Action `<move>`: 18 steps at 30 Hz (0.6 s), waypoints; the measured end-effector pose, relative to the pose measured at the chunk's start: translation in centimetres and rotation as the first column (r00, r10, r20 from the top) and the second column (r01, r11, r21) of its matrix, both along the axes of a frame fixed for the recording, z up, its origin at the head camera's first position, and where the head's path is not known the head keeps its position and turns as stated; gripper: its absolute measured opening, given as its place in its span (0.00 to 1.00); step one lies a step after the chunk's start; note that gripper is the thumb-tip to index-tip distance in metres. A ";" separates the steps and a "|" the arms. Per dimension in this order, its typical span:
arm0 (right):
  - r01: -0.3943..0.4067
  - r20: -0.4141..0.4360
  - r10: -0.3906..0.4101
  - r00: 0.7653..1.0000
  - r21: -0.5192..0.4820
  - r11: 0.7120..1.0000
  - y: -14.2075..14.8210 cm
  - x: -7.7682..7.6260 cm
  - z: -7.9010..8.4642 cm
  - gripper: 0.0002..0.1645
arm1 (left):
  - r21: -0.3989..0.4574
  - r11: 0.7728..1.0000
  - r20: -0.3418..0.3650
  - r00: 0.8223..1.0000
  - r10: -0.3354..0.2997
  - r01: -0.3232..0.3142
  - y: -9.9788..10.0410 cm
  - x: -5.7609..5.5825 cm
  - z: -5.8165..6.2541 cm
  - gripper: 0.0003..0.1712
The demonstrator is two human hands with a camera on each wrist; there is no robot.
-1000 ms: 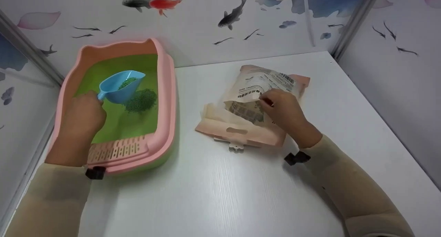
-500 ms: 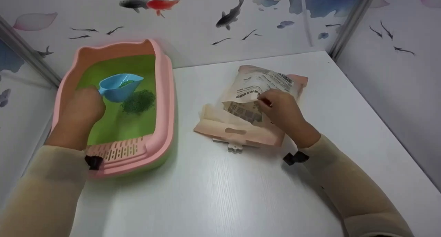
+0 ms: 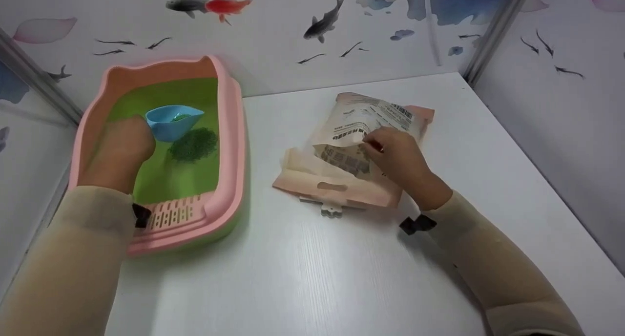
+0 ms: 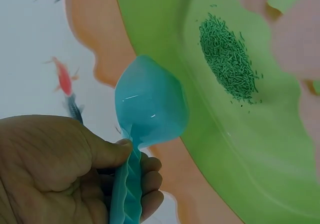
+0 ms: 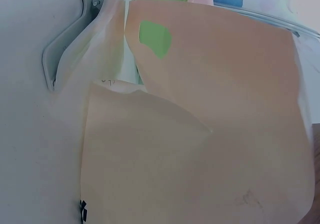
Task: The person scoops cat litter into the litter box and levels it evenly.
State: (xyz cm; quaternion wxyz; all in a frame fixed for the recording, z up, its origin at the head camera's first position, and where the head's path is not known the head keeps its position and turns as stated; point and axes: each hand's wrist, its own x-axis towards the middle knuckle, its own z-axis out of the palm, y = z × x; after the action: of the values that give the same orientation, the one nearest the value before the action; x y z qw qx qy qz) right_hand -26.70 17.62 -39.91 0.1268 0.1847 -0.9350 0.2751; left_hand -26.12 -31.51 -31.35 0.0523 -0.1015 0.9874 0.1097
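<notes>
My left hand (image 3: 128, 145) grips the handle of the blue scoop (image 3: 169, 131), the thumb laid along it and the fingers curled round the far side. I hold the scoop over the left part of the bench (image 3: 293, 267), above the green floor of the pink-rimmed tray (image 3: 231, 150). Its pointed lip faces right, toward the tray's right wall, with a strip of green floor visible between. Some green granules (image 3: 181, 117) sit in the bowl; whether the scoop touches anything below, I cannot tell. A dark green pile (image 3: 193, 146) lies on the floor just beside it, on the near right. My forearm crosses the tray's near left rim, beside the slotted step (image 3: 172, 215).

My right hand (image 3: 399, 153) pinches the paper at the mouth of the bag (image 3: 349, 123), thumb and forefinger together. The bag lies flat on the right half of the bench, its handle-hole flap turned near and left, with a metal clip (image 3: 332, 211) at the near edge. A broad strip of bench separates bag and tray; another runs between the bag and the bench's right edge. The far wall (image 3: 273, 38) rises just behind the tray.
</notes>
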 end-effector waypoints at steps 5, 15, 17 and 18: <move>0.013 0.024 -0.013 1.000 0.005 1.000 0.0 0.0 0.0 0.08 | -0.020 0.999 -0.006 0.999 -0.034 0.034 -0.2 -0.7 -0.4 0.09; -0.004 -0.023 0.003 1.000 -0.002 1.000 0.1 -0.1 -0.3 0.08 | -0.106 0.987 0.079 0.990 -0.113 0.121 -0.7 -1.5 -0.6 0.11; -0.002 -0.020 0.002 1.000 0.000 1.000 0.1 -0.1 -0.3 0.08 | -0.103 0.987 0.091 0.989 -0.115 0.124 -0.9 -1.7 -0.7 0.12; -0.002 -0.017 0.002 1.000 0.002 1.000 0.1 -0.1 -0.3 0.08 | -0.099 0.987 0.094 0.989 -0.117 0.126 -0.9 -1.7 -0.7 0.12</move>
State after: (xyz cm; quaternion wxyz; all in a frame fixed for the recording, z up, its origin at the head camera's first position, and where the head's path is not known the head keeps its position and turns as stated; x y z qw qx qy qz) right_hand -26.76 17.70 -40.19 0.1344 0.1883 -0.9339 0.2726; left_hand -27.84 -32.45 -32.05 0.0970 -0.0484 0.9928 0.0499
